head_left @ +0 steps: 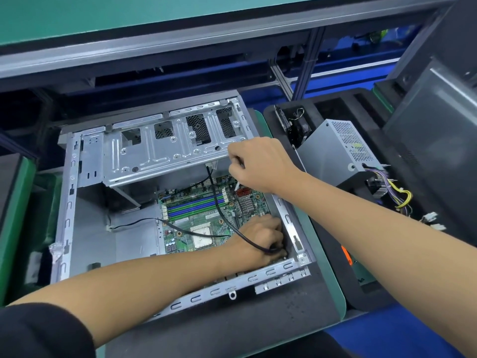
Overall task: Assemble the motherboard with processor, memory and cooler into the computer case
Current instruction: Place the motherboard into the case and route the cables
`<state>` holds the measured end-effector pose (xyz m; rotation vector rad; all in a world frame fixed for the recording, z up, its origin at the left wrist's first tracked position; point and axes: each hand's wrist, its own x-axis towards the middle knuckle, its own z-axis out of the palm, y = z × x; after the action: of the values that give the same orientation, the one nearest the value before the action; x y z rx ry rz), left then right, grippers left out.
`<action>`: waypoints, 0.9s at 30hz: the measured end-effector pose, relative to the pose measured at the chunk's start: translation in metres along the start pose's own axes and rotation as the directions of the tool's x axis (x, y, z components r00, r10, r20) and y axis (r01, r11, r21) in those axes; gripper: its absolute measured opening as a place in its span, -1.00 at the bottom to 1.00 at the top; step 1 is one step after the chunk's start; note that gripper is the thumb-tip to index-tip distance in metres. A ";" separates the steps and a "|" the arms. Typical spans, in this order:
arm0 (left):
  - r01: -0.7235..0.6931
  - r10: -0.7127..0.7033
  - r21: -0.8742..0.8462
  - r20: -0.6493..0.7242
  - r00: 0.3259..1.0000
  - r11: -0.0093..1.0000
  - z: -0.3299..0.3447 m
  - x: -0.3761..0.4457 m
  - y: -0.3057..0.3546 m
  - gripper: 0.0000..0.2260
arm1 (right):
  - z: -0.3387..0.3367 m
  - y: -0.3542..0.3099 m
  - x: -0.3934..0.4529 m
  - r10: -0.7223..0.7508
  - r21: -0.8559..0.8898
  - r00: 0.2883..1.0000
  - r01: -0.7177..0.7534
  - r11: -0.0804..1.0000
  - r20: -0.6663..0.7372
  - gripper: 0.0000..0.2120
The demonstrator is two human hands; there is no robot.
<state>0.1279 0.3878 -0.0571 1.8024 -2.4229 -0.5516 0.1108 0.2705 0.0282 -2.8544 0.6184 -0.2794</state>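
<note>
Left hand (260, 240) grips cable (219, 202) inside computer case (68, 202).

A green-surfaced shelf with a grey metal front edge (160, 45) runs across the top of the view. Under that shelf lies a dark recess, with grey aluminium frame posts (308, 65) standing below its right part. Behind the posts, blue panels (343, 71) catch bright light. Below the shelf, nearer the viewer, spreads a green mat with rounded corners (333, 288) on the tabletop. Right of that mat sits a black foam tray with cut-out pockets (333, 104), and blue surface (382, 332) shows below it.
</note>
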 end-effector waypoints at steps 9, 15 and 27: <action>-0.019 0.017 -0.145 -0.015 1.000 0.989 -0.014 -0.009 -0.001 -0.82 | -0.001 -0.001 -0.001 -0.002 -0.009 1.000 0.001 1.000 -0.009 -0.88; 0.158 -0.182 -0.255 -0.076 0.980 0.954 -0.040 -0.058 -0.047 -0.94 | 0.002 0.000 -0.001 0.001 -0.030 0.999 -0.002 1.000 -0.033 -0.87; 0.765 -0.766 -0.062 0.021 0.643 0.641 -0.060 -0.134 -0.106 -0.65 | 0.000 -0.005 -0.003 -0.008 -0.095 1.000 0.005 0.995 -0.024 -0.85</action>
<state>0.2817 0.4731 -0.0152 2.7526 -1.4671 -0.6413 0.1104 0.2757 0.0286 -2.9487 0.6437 -0.2931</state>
